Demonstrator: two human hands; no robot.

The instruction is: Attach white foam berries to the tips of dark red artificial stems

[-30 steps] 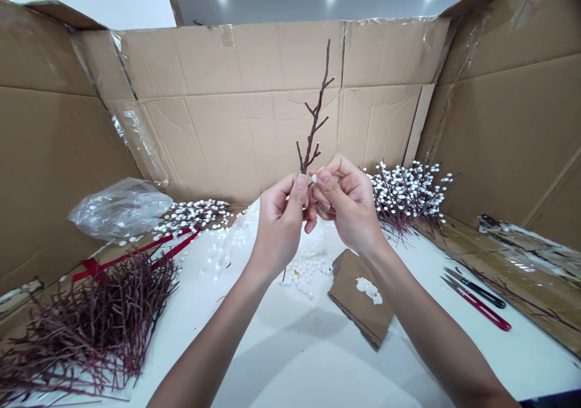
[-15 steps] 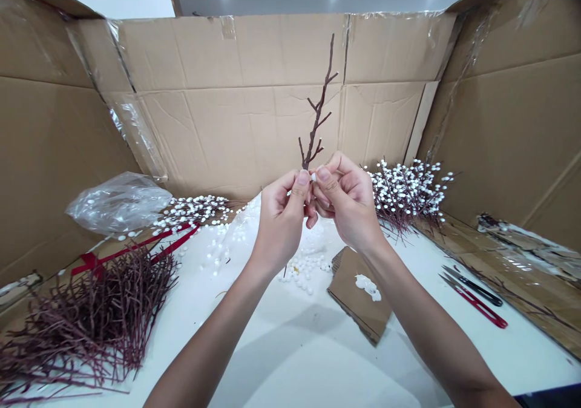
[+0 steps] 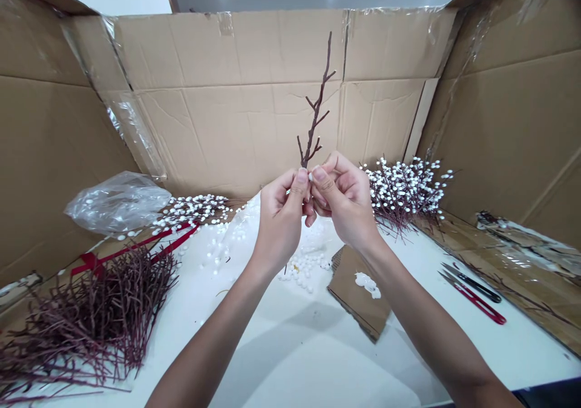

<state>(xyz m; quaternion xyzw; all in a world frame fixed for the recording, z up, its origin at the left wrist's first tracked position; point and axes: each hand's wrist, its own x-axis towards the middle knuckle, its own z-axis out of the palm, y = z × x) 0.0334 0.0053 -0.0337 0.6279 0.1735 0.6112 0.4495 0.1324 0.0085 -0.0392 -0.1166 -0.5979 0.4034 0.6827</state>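
A brown artificial twig with short side shoots stands upright in front of me, its lower part pinched by my left hand. My right hand meets it there, thumb and forefinger closed on a small white berry against the twig. The fingers hide the spot where berry and twig meet. Below my hands, loose white berries are scattered on the white table. Beside them lies a cardboard piece bearing a blob of white glue-like paste.
Bare brown twigs are heaped at left, near red ribbon and a clear plastic bag. White-berried twigs lie at the back right. Two thread snips rest at right. Cardboard walls enclose the table.
Both hands and the twig stay almost in place. The right fingertips have shifted very slightly left with the berry, closer to the twig. The whole view has moved a little.
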